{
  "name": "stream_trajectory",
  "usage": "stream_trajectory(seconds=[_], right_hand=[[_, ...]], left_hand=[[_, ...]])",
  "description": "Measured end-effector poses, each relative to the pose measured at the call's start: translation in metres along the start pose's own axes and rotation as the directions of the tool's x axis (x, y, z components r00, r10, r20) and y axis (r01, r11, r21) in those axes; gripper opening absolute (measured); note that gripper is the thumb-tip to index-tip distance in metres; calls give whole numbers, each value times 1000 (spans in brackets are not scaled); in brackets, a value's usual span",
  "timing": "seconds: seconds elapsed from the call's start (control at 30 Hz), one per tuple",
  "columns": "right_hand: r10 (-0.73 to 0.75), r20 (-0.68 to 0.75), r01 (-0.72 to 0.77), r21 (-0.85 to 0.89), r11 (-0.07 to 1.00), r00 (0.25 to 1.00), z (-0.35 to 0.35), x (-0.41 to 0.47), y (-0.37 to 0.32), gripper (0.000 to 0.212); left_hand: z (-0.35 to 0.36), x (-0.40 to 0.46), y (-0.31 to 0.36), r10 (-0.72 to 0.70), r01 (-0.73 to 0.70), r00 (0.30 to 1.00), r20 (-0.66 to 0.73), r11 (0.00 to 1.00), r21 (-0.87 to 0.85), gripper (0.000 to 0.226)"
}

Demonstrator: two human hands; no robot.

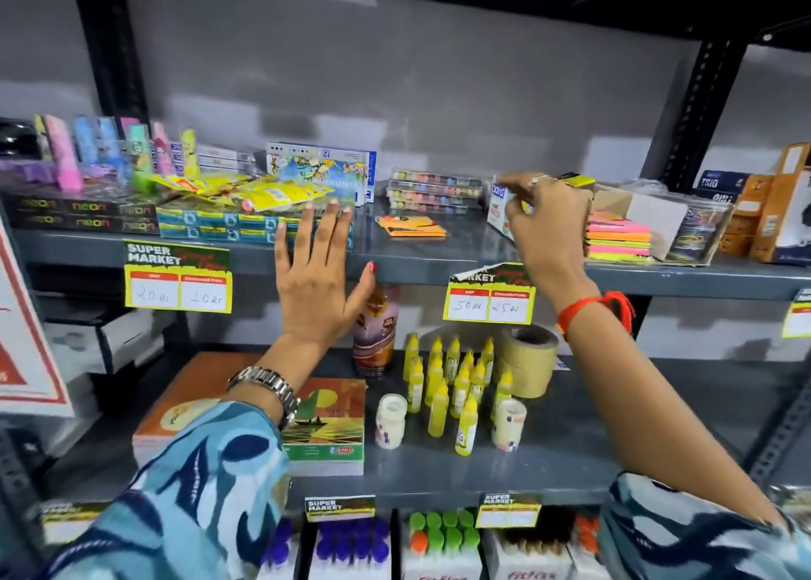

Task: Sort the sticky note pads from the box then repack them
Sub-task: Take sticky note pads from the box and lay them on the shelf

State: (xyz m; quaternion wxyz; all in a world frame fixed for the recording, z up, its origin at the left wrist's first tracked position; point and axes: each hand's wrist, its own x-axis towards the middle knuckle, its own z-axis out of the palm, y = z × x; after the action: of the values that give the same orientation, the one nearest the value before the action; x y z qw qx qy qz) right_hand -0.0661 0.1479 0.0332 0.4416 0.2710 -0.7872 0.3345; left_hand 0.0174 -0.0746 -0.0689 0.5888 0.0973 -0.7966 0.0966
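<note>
On the upper grey shelf (408, 261) stands a small white box (497, 215) with blue lettering. My right hand (548, 228) is in front of it, fingers pinched on its top edge. Right of that hand lies a stack of sticky note pads (616, 239) in pink, orange and yellow. A single orange pad (412, 227) lies flat on the shelf between my hands. My left hand (316, 281) hovers in front of the shelf edge with fingers spread and nothing in it.
Clear cases of coloured pieces (432, 193) sit behind the orange pad. An open cardboard box (649, 215) stands right of the stack. Yellow packets (245, 195) lie on blue boxes at the left. The lower shelf holds glue bottles (456, 386), tape rolls (526, 360) and notebooks (327, 430).
</note>
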Motion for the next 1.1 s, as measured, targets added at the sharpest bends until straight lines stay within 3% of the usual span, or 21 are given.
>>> stream_trajectory(seconds=[0.17,0.27,0.4,0.47,0.57,0.7,0.87,0.93,1.0,1.1], right_hand=[[79,-175,-94,-78,993,981,-24,-8,39,34],[214,-99,-232,-238,943,972,-34,-12,65,29],[144,173,-53,-446,893,974,-42,-15,81,13],[80,182,23,-502,864,980,-45,-16,84,7],[58,152,40,-572,820,987,-47,-13,91,17],[131,-15,-123,-469,875,991,-50,-13,91,19],[31,-265,-121,-329,937,964,-47,-11,80,25],[-91,-438,-21,-243,970,894,-44,-9,67,23],[-281,-538,178,-236,955,795,-39,-11,47,18],[-508,-387,458,-220,861,769,-26,-18,12,19]], left_hand=[[-2,0,3,-33,33,999,25,999,-6,64],[-2,0,5,-49,49,998,46,999,-10,65],[-2,1,5,-52,53,998,47,999,-13,65],[-3,1,5,-56,57,997,44,998,-15,65],[-3,1,5,-57,58,998,42,998,-17,65],[-4,1,5,-55,56,998,42,998,-15,65],[-1,2,4,-50,50,999,19,999,-12,65],[1,1,3,-43,43,999,-2,999,-1,64],[3,1,2,-37,37,999,-32,999,4,64],[5,1,3,-39,41,997,-72,999,15,63]])
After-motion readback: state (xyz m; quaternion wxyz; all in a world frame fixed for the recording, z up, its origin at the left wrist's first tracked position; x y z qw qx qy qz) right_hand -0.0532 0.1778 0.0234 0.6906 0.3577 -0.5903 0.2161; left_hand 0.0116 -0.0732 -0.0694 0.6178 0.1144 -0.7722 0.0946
